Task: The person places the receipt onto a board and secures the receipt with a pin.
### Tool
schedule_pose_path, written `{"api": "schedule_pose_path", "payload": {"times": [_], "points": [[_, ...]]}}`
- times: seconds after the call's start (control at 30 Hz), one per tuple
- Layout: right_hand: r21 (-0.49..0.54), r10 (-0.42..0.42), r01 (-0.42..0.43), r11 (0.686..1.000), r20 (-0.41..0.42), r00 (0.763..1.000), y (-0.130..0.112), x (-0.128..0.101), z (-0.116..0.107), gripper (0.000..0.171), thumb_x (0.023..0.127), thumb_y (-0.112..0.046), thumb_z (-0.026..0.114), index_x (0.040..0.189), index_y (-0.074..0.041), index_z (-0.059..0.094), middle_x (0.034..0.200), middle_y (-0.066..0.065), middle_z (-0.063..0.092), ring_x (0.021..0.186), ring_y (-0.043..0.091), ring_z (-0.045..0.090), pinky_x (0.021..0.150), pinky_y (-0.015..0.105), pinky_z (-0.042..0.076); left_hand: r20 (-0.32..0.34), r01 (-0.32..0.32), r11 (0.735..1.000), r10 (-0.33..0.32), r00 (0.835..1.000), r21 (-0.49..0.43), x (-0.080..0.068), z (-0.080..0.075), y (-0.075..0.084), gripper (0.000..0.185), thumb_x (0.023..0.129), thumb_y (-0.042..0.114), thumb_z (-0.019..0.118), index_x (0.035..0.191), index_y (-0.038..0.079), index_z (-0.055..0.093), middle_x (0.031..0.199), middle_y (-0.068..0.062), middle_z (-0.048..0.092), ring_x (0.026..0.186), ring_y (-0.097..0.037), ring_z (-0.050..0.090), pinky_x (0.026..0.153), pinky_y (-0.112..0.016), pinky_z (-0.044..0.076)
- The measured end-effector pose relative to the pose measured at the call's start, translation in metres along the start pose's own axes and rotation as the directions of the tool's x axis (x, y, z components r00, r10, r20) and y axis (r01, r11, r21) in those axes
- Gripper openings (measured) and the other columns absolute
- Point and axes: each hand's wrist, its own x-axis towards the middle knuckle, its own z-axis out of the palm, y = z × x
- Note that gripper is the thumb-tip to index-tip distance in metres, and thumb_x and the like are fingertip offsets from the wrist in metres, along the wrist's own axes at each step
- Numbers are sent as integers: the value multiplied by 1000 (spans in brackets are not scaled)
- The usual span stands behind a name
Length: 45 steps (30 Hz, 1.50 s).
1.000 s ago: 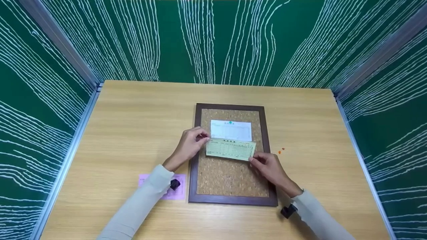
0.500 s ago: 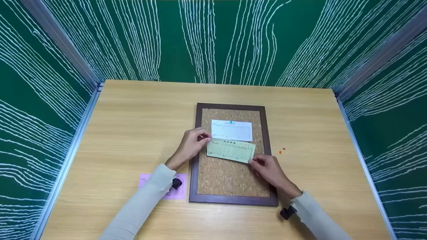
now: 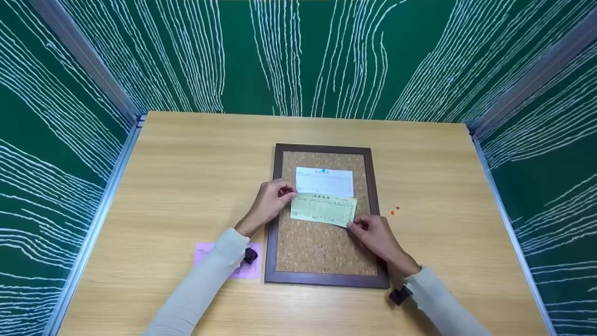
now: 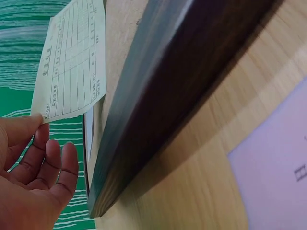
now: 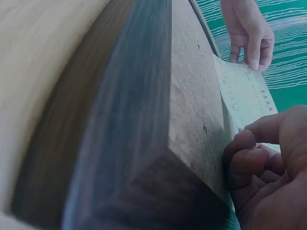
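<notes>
A pale green printed form [image 3: 322, 209] is stretched between both hands over the framed corkboard [image 3: 326, 254]. My left hand [image 3: 274, 196] pinches its upper left corner between thumb and index finger, the other fingers loosely bent in the left wrist view. At the lower right corner, my right hand [image 3: 376, 233] pinches the sheet, its remaining fingers curled near the cork. Just above the green form lies a white form [image 3: 324, 182], held to the cork by a green pushpin [image 3: 323, 171] at its top edge. The green sheet overlaps the white one's lower edge in the head view.
A purple paper [image 3: 204, 252] lies on the wooden table [image 3: 205, 163] left of the board, partly under the left sleeve. Two small orange-red pieces [image 3: 392, 213] sit right of the frame. Green panels with white wavy lines [image 3: 252, 56] stand around the table.
The green form has straightened slightly, its left side shifting a little right with my left hand. Both hands keep their pinch on it.
</notes>
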Motion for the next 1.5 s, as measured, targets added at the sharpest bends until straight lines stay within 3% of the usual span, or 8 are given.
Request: {"api": "schedule_pose_path", "payload": {"times": [0.33, 0.63, 1.03, 1.23, 1.3, 1.33, 1.5], "points": [[-50, -3, 3, 999, 8, 1000, 1, 2, -5, 23, 102, -8, 75, 80, -7, 70, 58, -1, 58, 45, 11, 53, 43, 22, 38, 15, 4, 1000, -5, 1000, 21, 4, 6, -6, 7, 98, -6, 76, 94, 0, 79, 92, -9, 74, 83, -13, 61, 75, -24, 50], [-68, -12, 14, 998, 31, 999, 1, 5, -8, 25, 101, -6, 73, 77, -8, 71, 54, 3, 59, 38, 7, 52, 40, 21, 40, 45, 7, 991, -13, 999, 131, 5, 9, -9, 6, 99, -2, 76, 96, 1, 79, 90, -8, 75, 81, -13, 59, 73, -27, 48], [-92, -1, 4, 996, 32, 999, 2, 6, -11, 24, 100, -5, 74, 76, -8, 72, 54, 1, 60, 38, 8, 53, 40, 21, 40, 87, 36, 979, -54, 995, 198, 9, 14, -6, 6, 101, 0, 75, 98, 3, 80, 97, -10, 78, 92, -22, 65, 87, -40, 53], [-94, 2, 2, 996, 33, 999, 2, 5, -13, 24, 98, -5, 73, 75, -11, 71, 54, -1, 59, 38, 10, 51, 39, 21, 39, 94, 4, 973, -26, 995, 231, 9, 16, -10, 5, 100, 0, 77, 98, 3, 80, 97, -9, 78, 93, -23, 68, 88, -42, 56], [-92, 1, 2, 996, 35, 999, 2, 5, -14, 24, 98, -5, 73, 75, -11, 70, 53, -1, 59, 38, 11, 51, 39, 20, 39, 96, -19, 973, -3, 995, 228, 9, 16, -13, 6, 100, 1, 76, 98, 3, 81, 96, -9, 78, 93, -24, 69, 94, -44, 57], [-90, -1, 4, 996, 38, 999, 2, 5, -14, 24, 98, -5, 73, 75, -11, 70, 53, -1, 59, 38, 10, 52, 39, 21, 39, 96, -32, 973, 10, 995, 229, 10, 17, -16, 6, 100, 1, 76, 98, 3, 81, 95, -9, 79, 92, -24, 69, 99, -46, 56], [-93, -12, 15, 996, 36, 999, 3, 5, -15, 24, 97, -4, 74, 75, -10, 69, 54, -3, 59, 38, 7, 51, 40, 21, 40, 65, -83, 971, 70, 995, 225, 12, 24, -39, 7, 97, 2, 78, 97, 8, 82, 91, -5, 78, 86, -18, 68, 94, -38, 57]]}}
